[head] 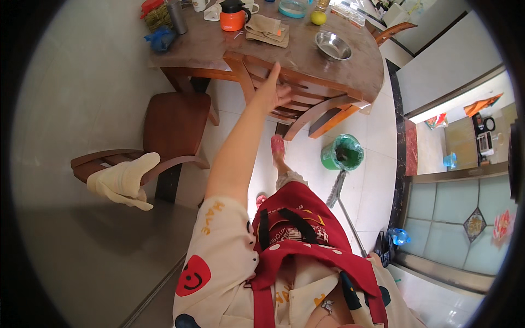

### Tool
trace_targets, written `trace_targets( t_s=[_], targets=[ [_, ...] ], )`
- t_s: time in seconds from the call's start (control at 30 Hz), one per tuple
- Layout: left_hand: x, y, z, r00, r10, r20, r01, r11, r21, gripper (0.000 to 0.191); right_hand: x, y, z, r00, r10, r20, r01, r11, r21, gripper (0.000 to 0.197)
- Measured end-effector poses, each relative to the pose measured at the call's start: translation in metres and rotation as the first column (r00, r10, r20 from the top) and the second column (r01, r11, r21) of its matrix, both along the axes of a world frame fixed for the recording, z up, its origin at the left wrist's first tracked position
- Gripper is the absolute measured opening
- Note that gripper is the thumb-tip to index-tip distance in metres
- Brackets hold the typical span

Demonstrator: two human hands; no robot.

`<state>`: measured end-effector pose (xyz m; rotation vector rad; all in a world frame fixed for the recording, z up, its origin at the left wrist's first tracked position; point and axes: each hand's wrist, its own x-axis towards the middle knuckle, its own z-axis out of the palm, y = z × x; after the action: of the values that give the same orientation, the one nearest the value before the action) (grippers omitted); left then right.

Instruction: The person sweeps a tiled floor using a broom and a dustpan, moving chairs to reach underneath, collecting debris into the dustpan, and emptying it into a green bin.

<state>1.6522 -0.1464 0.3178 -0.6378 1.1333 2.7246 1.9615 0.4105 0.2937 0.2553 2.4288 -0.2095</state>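
My left hand (pixel 275 93) reaches forward over the back of a wooden chair (pixel 316 89) pushed up to the table, its fingers spread and nothing in them. Whether it touches the chair's slats I cannot tell. Only a sliver of my right hand (pixel 375 258) shows past the red apron, around the upper part of the metal handle of a broom (pixel 351 221). The broom slants down to grey bristles on the tiled floor. Just beyond the bristles stands a green bin (pixel 329 158) with a clear plastic liner and dark waste inside.
On the table (pixel 299 61) are a steel bowl (pixel 333 46), folded brown cloths (pixel 268 30), an orange jug (pixel 232 20) and a yellow-green fruit (pixel 318 17). Left stands another chair (pixel 176 123) with a cream towel (pixel 123 180). A black bag (pixel 383 248) lies by the glass door (pixel 443 225).
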Motion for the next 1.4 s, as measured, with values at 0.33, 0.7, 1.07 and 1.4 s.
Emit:
trace_targets(
  t_s=[0.33, 0.7, 1.07, 1.4],
  targets=[
    [0.231, 0.061, 0.079, 0.901, -0.164, -0.401, 0.203, 0.977, 0.056, 0.013, -0.086, -0.045, -0.022, 0.911, 0.032, 0.412, -0.012, 0.999, -0.053, 0.041],
    [0.224, 0.153, 0.074, 0.2, 0.707, -0.678, -0.391, 0.692, 0.607, 0.047, -0.234, -0.223, -0.196, 0.916, 0.32, 0.244, -0.288, 0.945, -0.156, 0.048],
    [0.255, 0.129, 0.001, 0.712, 0.63, -0.309, -0.571, 0.776, 0.267, 0.023, -0.129, -0.112, -0.283, 0.851, 0.436, 0.293, -0.454, 0.891, -0.006, 0.069],
    [0.426, 0.24, -0.186, 0.442, 0.236, 0.866, 0.506, 0.731, -0.458, 0.045, -0.156, -0.1, -0.169, 0.798, 0.596, 0.092, -0.59, 0.803, -0.087, 0.038]
  ],
)
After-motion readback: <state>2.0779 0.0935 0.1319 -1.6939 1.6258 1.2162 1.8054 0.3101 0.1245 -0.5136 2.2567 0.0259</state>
